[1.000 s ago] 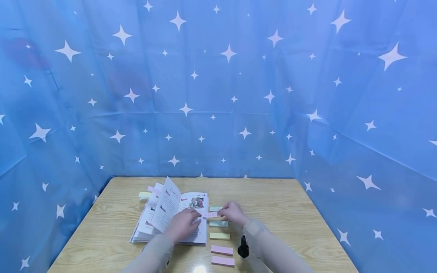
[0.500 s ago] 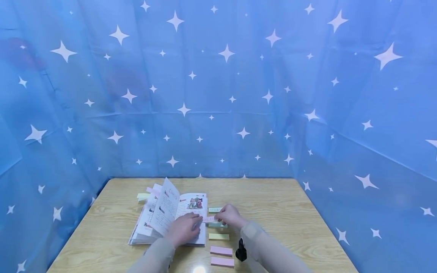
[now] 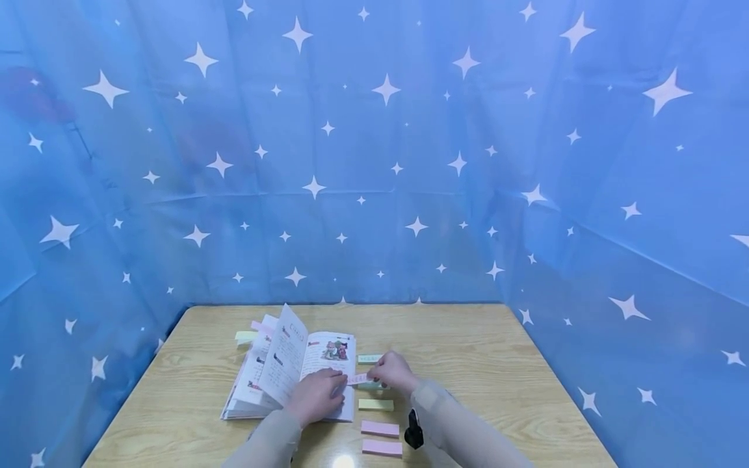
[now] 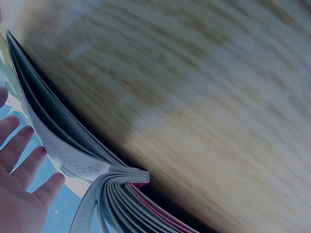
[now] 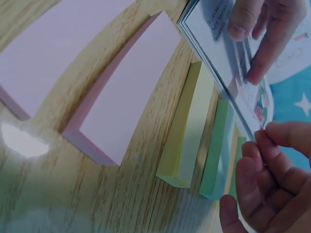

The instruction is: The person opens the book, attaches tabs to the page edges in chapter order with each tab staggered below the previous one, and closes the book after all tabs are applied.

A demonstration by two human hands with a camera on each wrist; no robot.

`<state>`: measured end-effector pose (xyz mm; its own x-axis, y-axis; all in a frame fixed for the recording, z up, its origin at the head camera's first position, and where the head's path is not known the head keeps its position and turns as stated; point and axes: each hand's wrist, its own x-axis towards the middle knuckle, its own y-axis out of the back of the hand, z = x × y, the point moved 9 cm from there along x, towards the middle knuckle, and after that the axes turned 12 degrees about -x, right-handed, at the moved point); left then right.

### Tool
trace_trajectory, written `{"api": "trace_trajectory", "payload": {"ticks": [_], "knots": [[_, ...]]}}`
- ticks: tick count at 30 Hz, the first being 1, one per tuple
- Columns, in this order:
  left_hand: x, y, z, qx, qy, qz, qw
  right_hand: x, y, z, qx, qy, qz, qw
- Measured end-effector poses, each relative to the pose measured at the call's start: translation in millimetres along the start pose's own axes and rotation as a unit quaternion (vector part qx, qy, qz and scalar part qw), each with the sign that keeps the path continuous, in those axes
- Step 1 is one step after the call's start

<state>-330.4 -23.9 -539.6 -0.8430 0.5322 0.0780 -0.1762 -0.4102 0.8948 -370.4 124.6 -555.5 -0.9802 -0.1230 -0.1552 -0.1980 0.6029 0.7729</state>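
An open book (image 3: 326,357) with printed pages and a coloured picture lies on the table, one leaf standing up at its middle. My left hand (image 3: 316,394) rests on the right-hand page, its fingertips near the page's outer edge. In the left wrist view, the fingers of that hand (image 4: 22,182) look spread and fairly straight. Thumb and finger of my right hand (image 3: 394,372) pinch a pink sticky note strip (image 3: 357,378) with writing on it. The strip's left end meets the book's right edge by my left fingertips. The right wrist view shows this pinching hand (image 5: 274,182) above the pads.
Right of the book lie a yellow sticky note pad (image 3: 376,405), two pink pads (image 3: 380,428) and two green pads, the farther one (image 3: 368,359) bearing writing. Pink and yellow tabs (image 3: 246,337) stick out at the book's upper left. A blue starry curtain (image 3: 363,156) surrounds the table.
My right hand has brought the pink strip slightly nearer to me along the book's right edge. The left hand has slid a little nearer too, staying on the page.
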Motion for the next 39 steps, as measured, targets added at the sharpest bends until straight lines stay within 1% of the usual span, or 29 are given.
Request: {"api": "trace_trajectory", "payload": {"ticks": [6, 10, 14, 19, 27, 34, 39], "knots": [[1.3, -3.0, -0.8, 0.019, -0.010, 0.013, 0.9997, -1.7, 0.1, -0.5, -0.001, -0.001, 0.000, 1.000], [0.4, -5.5, -1.2, 0.028, -0.009, 0.020, 0.9994, -2.5, 1.0, -2.8, -0.007, 0.006, 0.005, 1.000], [-1.5, -4.9, 0.0, 0.028, -0.007, 0.023, 0.9993, -3.1, 1.6, -4.9, -0.011, 0.010, 0.007, 1.000], [-2.8, -6.0, 0.2, 0.027, 0.002, 0.015, 0.9995, -1.7, -0.3, -2.6, -0.012, 0.004, 0.005, 1.000], [-1.2, -13.7, -3.6, 0.014, 0.025, -0.009, 0.9995, -0.3, -3.1, -0.8, -0.014, 0.009, 0.006, 1.000], [-3.8, -15.7, -1.9, 0.024, 0.018, -0.005, 0.9995, 0.4, -7.6, 3.0, -0.007, 0.002, -0.002, 1.000], [-4.5, -15.5, -0.3, 0.018, 0.026, -0.007, 0.9995, -1.1, -6.2, 5.1, -0.011, 0.006, -0.008, 1.000]]}}
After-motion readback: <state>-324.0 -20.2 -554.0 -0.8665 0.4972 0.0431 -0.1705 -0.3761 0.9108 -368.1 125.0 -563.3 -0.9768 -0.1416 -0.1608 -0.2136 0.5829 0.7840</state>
